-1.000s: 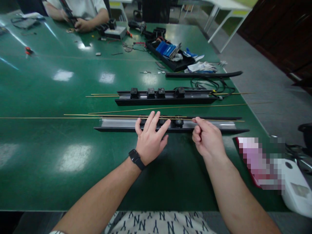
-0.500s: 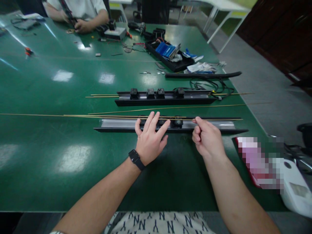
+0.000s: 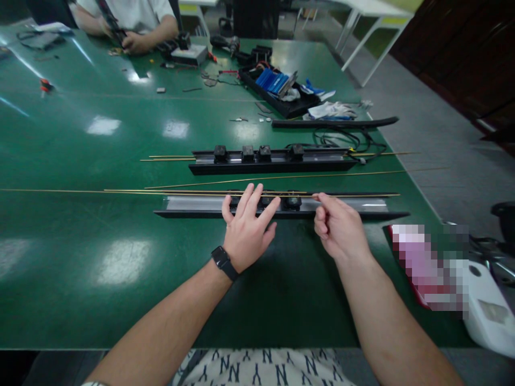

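Observation:
My left hand (image 3: 250, 228) is open, its fingers spread over the near black channel rail (image 3: 181, 203) and the thin brass-coloured rods (image 3: 193, 192) along it. The fingertips reach the rods; firm contact cannot be told. Beneath and beside them sit dark blocks (image 3: 293, 200) in the rail, partly covered by the hand. My right hand (image 3: 340, 222) is closed in a pinch at the rail's far edge, right of the blocks. Its thumb and index fingertips meet beside a rod that runs on to the right. Whatever they pinch is too small or hidden to make out.
A second rail (image 3: 269, 167) with several blocks lies behind, with cables (image 3: 341, 139) at its right. Farther back are a black strip (image 3: 333, 124), gloves (image 3: 330, 111) and a black tray (image 3: 287, 110). A white device (image 3: 488, 311) stands right. Another person's hand (image 3: 135, 43) works across the table.
My right hand has shifted slightly left along the rail, still pinched. My left hand, the rods and the rails stay in place.

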A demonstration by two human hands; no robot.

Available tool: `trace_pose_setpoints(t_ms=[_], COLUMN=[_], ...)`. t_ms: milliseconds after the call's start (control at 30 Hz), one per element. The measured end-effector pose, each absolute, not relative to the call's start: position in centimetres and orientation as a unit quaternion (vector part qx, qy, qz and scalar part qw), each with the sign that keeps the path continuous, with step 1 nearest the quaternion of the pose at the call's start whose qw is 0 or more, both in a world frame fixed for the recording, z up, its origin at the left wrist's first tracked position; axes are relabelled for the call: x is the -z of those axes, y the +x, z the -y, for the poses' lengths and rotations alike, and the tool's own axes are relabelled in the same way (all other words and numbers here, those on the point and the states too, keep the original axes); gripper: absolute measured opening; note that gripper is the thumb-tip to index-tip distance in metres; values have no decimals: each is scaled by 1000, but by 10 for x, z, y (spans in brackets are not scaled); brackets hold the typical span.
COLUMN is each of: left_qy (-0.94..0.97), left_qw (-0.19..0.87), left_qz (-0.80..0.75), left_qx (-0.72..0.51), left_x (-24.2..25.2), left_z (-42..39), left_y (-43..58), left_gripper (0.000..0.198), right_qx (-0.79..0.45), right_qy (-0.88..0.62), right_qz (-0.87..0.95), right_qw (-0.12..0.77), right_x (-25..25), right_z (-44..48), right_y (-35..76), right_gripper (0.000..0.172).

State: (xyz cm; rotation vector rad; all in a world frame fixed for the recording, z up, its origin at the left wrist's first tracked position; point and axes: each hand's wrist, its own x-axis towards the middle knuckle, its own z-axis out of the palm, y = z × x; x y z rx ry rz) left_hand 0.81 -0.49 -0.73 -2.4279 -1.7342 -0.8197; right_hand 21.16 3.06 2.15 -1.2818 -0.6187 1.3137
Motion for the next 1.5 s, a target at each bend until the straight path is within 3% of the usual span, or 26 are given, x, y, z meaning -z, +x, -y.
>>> trace_pose_setpoints(t_ms=[1500], left_qy=[-784], left_qw=[27], left_qz=[563], left_qx=[259], left_x=[7], left_z=[4], left_y=[8], left_gripper=[52], right_qx=[-533], right_qy=[-567], right_qz=[233], right_qw=[583], right_x=[-20], right_z=[-31], right_y=[212], right_gripper=[24])
